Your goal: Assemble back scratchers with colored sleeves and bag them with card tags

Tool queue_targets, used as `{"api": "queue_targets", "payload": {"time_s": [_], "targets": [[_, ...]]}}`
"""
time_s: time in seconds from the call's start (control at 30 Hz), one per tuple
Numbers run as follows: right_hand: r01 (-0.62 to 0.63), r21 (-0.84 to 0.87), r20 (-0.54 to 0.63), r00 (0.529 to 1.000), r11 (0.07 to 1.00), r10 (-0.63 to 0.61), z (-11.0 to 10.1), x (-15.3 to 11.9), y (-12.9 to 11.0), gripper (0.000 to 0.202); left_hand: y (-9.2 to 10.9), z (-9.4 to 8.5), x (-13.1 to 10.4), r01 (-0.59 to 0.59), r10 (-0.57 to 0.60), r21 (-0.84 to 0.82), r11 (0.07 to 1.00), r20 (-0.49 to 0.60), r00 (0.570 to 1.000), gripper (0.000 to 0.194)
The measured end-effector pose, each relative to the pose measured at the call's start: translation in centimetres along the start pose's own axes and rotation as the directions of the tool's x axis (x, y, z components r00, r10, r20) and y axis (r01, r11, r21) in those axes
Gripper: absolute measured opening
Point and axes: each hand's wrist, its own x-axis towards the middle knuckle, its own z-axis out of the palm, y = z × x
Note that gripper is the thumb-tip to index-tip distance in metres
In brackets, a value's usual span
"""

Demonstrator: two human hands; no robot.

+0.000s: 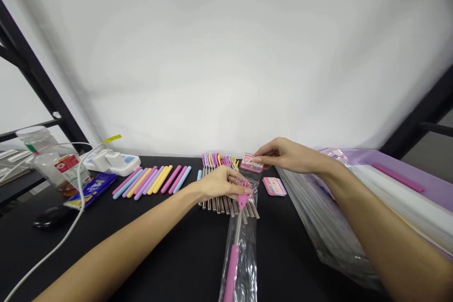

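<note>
My left hand (221,183) is closed on the pink top of a wand-like tool (232,264), which has a metal shaft and a pink handle. The tool lies along a clear plastic bag (248,245). My right hand (279,153) pinches a small pink printed card (251,163) at the bag's far end. Beside it on the black table rests a stack of similar cards (274,186). Under and behind my left hand lie several metal rods (219,205) with colourful tops (215,158).
Several pastel sticks (152,181) lie left of centre. Farther left are a power strip (122,164), a plastic jar (63,165), a blue packet (95,188), a black mouse (53,217) and a white cable (82,198). Clear bags (318,217) and a purple bin (375,156) stand right.
</note>
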Motion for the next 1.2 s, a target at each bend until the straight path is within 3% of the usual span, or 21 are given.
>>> {"api": "queue_targets", "payload": {"time_s": [0.27, 0.5, 0.67, 0.83, 1.0, 1.2], "targets": [[-0.012, 0.112, -0.026, 1.000, 0.994, 0.015, 0.19, 0.27, 0.22, 0.030, 0.18, -0.14, -0.10, -0.033, 0.032, 0.029, 0.999, 0.030, 0.999, 0.032], [0.027, 0.062, -0.100, 0.995, 0.998, -0.020, 0.46, 0.37, 0.33, 0.033, -0.01, -0.12, -0.10, -0.045, 0.043, 0.024, 0.999, 0.061, 0.997, 0.038], [0.056, 0.016, -0.090, 0.994, 0.998, -0.054, 0.66, 0.52, 0.00, 0.026, -0.11, -0.03, 0.02, -0.033, 0.031, 0.026, 0.999, 0.081, 0.996, 0.041], [0.019, 0.045, -0.155, 0.988, 0.999, -0.012, 0.58, 0.50, 0.37, 0.029, 0.12, -0.04, -0.03, -0.044, 0.040, 0.056, 0.998, 0.064, 0.997, 0.043], [0.026, 0.069, -0.061, 0.998, 0.997, -0.021, 0.68, 0.55, 0.68, 0.038, 0.39, -0.02, -0.18, -0.038, 0.038, 0.063, 0.997, 0.011, 0.999, 0.039], [0.015, 0.174, -0.097, 0.995, 0.985, 0.002, 1.01, 0.87, 0.71, 0.028, 0.29, 0.05, -0.16, -0.049, 0.047, 0.033, 0.998, 0.048, 0.998, 0.036]]}}
